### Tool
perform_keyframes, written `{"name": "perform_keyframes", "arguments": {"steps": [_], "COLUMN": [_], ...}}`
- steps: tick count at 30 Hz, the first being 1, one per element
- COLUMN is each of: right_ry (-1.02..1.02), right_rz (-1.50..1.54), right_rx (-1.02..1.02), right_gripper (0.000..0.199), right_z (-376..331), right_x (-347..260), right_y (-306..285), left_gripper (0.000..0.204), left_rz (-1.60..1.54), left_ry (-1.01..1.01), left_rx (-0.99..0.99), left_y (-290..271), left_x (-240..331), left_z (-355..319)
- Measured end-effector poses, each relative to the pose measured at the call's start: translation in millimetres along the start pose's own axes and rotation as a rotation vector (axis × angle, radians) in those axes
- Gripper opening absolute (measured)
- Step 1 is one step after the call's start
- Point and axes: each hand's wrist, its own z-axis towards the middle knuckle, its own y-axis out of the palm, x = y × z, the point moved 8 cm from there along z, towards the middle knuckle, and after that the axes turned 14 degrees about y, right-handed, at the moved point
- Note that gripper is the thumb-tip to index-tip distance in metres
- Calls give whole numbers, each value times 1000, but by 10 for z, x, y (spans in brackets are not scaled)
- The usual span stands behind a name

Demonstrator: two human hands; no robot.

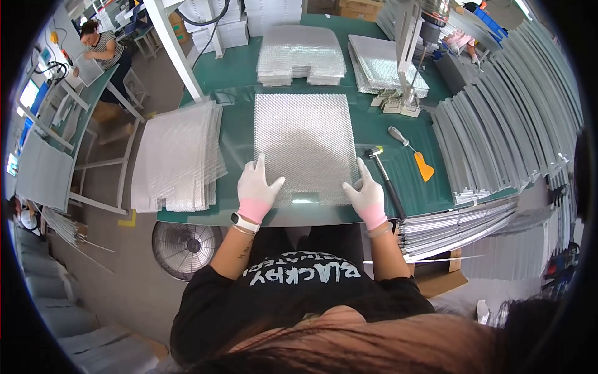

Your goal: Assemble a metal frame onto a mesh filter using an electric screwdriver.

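Observation:
A silvery expanded-mesh sheet (305, 128) with a notch in its near edge lies flat on the green table in front of me. My left hand (256, 188), in a white glove with a pink cuff, rests at the sheet's near left corner, thumb and forefinger spread apart. At the near right corner, my right hand (366, 196), gloved alike, touches the edge with its thumb and forefinger apart. Some fingers of both hands are hidden. A hammer (391, 187) with a dark handle lies just right of my right hand.
Loosely stacked mesh sheets (177, 156) stand at the left, and a neater notched stack (301, 55) behind. A metal fixture (397, 103) stands far right. A pale-handled tool with an orange end (424, 167) lies before rows of grey panels (498, 124). A floor fan (187, 249) stands below.

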Motion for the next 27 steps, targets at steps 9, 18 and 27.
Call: {"name": "perform_keyframes", "arguments": {"steps": [9, 18, 27], "right_ry": [40, -32, -196], "right_rz": [-139, -127, -257], "right_rx": [-21, -52, 49], "right_gripper": [70, 63, 26], "right_z": [143, 146, 1377], "right_x": [230, 250, 138], "right_y": [317, 333, -245], "left_gripper": [76, 80, 78], "left_rz": [95, 78, 209], "left_ry": [-74, -110, -70], "left_rx": [-185, -234, -266], "left_y": [319, 329, 250], "left_x": [-224, -231, -318], "left_z": [-8, -11, 111]}}
